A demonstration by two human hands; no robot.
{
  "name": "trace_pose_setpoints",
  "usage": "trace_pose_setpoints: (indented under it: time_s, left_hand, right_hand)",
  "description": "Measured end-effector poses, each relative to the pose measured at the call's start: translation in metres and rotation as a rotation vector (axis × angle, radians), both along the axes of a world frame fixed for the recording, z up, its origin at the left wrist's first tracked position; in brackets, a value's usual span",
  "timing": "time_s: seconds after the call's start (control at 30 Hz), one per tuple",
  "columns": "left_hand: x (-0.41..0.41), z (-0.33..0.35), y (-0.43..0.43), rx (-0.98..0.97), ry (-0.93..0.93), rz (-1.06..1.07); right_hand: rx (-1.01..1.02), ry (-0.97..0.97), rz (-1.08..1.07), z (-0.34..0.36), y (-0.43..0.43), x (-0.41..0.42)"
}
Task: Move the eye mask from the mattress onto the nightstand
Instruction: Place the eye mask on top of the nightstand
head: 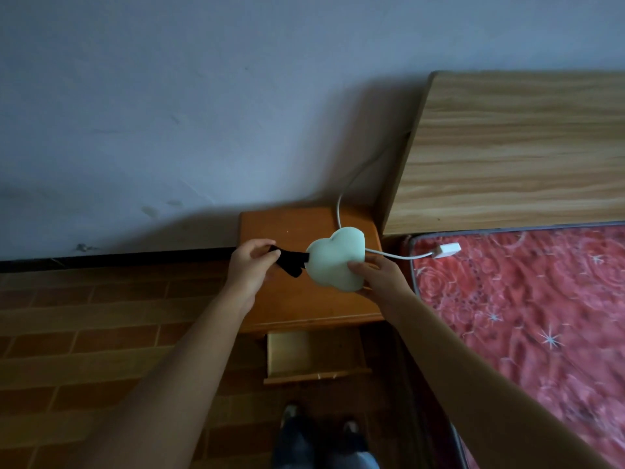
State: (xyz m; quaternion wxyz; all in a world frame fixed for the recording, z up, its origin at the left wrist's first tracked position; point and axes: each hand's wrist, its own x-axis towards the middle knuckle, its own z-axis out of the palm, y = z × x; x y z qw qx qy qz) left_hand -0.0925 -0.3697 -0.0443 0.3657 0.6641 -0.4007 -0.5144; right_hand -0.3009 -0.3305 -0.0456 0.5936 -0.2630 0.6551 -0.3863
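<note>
The eye mask (333, 262) is a pale mint-white padded piece with a black strap (291, 262) trailing from its left side. It is held above the top of the orange wooden nightstand (304, 306). My left hand (252, 265) pinches the black strap. My right hand (377, 274) grips the mask's lower right edge, thumb on top. The red patterned mattress (524, 299) lies to the right.
A white cable (341, 198) runs from behind the wooden headboard (521, 147) across the nightstand to a white plug (447, 250) on the mattress corner. The nightstand's drawer (297, 357) hangs open below. Brick-pattern floor and my shoes (321, 424) are underneath.
</note>
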Motion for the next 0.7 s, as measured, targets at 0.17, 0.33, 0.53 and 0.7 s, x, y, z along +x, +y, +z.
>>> trace_pose_setpoints:
  time_s: [0.17, 0.33, 0.53, 0.7]
  left_hand:
    - [0.006, -0.037, -0.036, 0.024, -0.086, -0.041]
    - [0.01, -0.091, -0.064, 0.098, -0.149, 0.033]
    - [0.005, -0.171, -0.089, 0.129, -0.264, 0.031]
    - [0.004, -0.232, -0.092, 0.1, -0.38, -0.018]
  right_hand:
    - [0.007, 0.076, 0.067, -0.035, -0.044, 0.0]
    - [0.118, 0.133, 0.128, -0.093, -0.079, 0.006]
    - [0.19, 0.162, 0.191, -0.175, -0.11, 0.008]
    - [0.225, 0.227, 0.226, -0.237, -0.117, 0.005]
